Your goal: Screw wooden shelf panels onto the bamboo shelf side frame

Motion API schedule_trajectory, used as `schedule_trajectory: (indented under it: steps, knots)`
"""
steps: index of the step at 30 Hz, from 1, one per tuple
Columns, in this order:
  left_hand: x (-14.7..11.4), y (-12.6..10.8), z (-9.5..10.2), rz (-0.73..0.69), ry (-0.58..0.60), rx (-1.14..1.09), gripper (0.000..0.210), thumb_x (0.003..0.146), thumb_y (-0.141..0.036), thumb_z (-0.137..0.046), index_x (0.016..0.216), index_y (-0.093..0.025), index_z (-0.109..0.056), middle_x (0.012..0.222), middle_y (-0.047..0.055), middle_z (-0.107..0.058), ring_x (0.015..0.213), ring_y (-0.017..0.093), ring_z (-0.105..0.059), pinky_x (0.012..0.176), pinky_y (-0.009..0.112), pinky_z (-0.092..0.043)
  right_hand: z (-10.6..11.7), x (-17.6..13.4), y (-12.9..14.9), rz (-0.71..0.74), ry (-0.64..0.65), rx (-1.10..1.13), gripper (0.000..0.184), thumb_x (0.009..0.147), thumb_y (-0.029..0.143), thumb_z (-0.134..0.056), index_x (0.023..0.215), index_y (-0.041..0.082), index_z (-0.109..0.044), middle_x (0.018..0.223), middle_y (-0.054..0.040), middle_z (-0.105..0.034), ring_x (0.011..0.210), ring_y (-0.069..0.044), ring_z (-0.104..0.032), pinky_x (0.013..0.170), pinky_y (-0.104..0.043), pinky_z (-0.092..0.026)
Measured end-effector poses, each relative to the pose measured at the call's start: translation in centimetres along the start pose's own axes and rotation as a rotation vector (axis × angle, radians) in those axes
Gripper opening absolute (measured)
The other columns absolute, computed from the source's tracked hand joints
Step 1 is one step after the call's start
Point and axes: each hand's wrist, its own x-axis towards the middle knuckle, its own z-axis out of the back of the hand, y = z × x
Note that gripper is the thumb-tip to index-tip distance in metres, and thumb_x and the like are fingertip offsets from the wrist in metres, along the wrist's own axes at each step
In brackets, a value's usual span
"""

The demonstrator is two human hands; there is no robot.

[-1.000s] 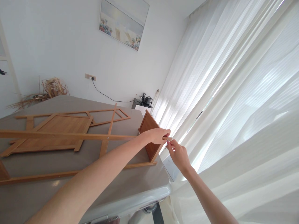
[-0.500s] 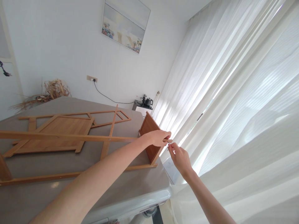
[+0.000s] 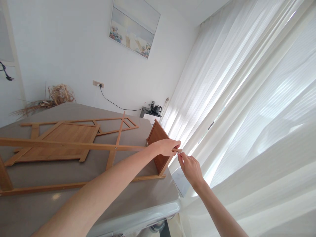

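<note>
My left hand [image 3: 168,147] reaches across to the far right end of a wooden frame [image 3: 84,145] and is closed around its upper rail, beside an upright wooden panel [image 3: 160,144]. Just right of it, my right hand [image 3: 190,166] is closed in a pinch at the rail's tip. Between its fingers is a thin metal tool [image 3: 178,152] that looks like a hex key, mostly hidden by the fingers. The frame stands on its side, its lower rail [image 3: 44,189] on the table. A crossbar [image 3: 111,159] joins the rails, with a screw head at the joint.
A loose wooden panel [image 3: 59,140] and a slatted wooden frame [image 3: 116,131] lie on the grey table [image 3: 138,197]. Dried plants [image 3: 60,93] are at the back left. A black kettle [image 3: 156,109] stands on a small cabinet behind. White curtains [image 3: 247,131] hang close on the right.
My right hand has turned slightly at the rail's end, and the metal tool shows less now. My left hand keeps its grip. The view has shifted a little.
</note>
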Motion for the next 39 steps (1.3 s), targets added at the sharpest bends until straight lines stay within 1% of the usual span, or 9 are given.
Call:
schedule_trajectory:
  steps: [3, 9, 16, 21, 27, 32, 39]
  knots:
    - [-0.04, -0.11, 0.07, -0.001, 0.004, 0.002, 0.019, 0.083, -0.030, -0.055, 0.096, -0.023, -0.043, 0.092, 0.002, -0.063, 0.078, 0.018, -0.059, 0.065, 0.028, -0.039, -0.07, -0.10, -0.16, 0.006, -0.006, 0.006, 0.029, 0.102, 0.021, -0.037, 0.078, 0.019, -0.053, 0.055, 0.0032, -0.055, 0.047, -0.011, -0.042, 0.057, -0.028, -0.028]
    - [-0.03, -0.09, 0.04, 0.007, 0.003, 0.003, 0.018, 0.083, -0.031, -0.054, 0.095, -0.023, -0.043, 0.090, 0.002, -0.062, 0.076, 0.019, -0.057, 0.061, 0.028, -0.038, 0.11, -0.16, -0.59, 0.078, -0.009, -0.027, 0.029, 0.101, 0.018, -0.038, 0.076, 0.020, -0.050, 0.056, 0.0034, -0.051, 0.051, -0.011, -0.045, 0.060, -0.029, -0.028]
    - [0.05, 0.23, -0.21, 0.001, 0.001, -0.017, 0.018, 0.084, -0.032, -0.054, 0.098, -0.023, -0.046, 0.091, 0.003, -0.063, 0.078, 0.019, -0.058, 0.065, 0.029, -0.038, 0.37, 0.03, -0.24, 0.036, 0.004, 0.006, 0.027, 0.102, 0.020, -0.038, 0.079, 0.019, -0.053, 0.057, 0.0034, -0.053, 0.051, -0.011, -0.044, 0.059, -0.029, -0.028]
    - [0.17, 0.49, -0.40, 0.008, 0.004, -0.015, 0.020, 0.083, -0.032, -0.055, 0.099, -0.023, -0.045, 0.093, 0.004, -0.064, 0.079, 0.020, -0.059, 0.067, 0.030, -0.039, 0.36, 0.00, -0.05, 0.008, 0.011, 0.026, 0.030, 0.102, 0.022, -0.037, 0.077, 0.019, -0.053, 0.055, 0.0029, -0.054, 0.048, -0.011, -0.041, 0.057, -0.029, -0.028]
    - [0.20, 0.46, -0.35, 0.005, 0.010, -0.019, 0.020, 0.083, -0.032, -0.054, 0.097, -0.023, -0.044, 0.089, 0.003, -0.064, 0.076, 0.019, -0.059, 0.062, 0.029, -0.038, 0.37, 0.04, -0.12, -0.020, 0.016, 0.049, 0.029, 0.103, 0.025, -0.038, 0.079, 0.020, -0.055, 0.057, 0.0025, -0.056, 0.049, -0.012, -0.042, 0.057, -0.028, -0.028]
    - [0.12, 0.32, -0.24, -0.001, -0.002, -0.016, 0.019, 0.083, -0.033, -0.054, 0.095, -0.023, -0.044, 0.088, 0.003, -0.063, 0.075, 0.019, -0.059, 0.059, 0.029, -0.037, 0.42, 0.02, -0.20, 0.005, 0.021, 0.042, 0.030, 0.103, 0.024, -0.036, 0.079, 0.020, -0.055, 0.057, 0.0023, -0.056, 0.049, -0.012, -0.042, 0.057, -0.028, -0.028]
    - [0.05, 0.15, -0.15, 0.015, 0.014, -0.014, 0.018, 0.083, -0.031, -0.053, 0.096, -0.024, -0.043, 0.088, 0.002, -0.063, 0.073, 0.019, -0.059, 0.060, 0.029, -0.037, 0.51, 0.04, 0.02, -0.034, 0.038, 0.062, 0.029, 0.103, 0.027, -0.036, 0.082, 0.020, -0.056, 0.056, 0.0026, -0.055, 0.049, -0.012, -0.042, 0.054, -0.027, -0.026]
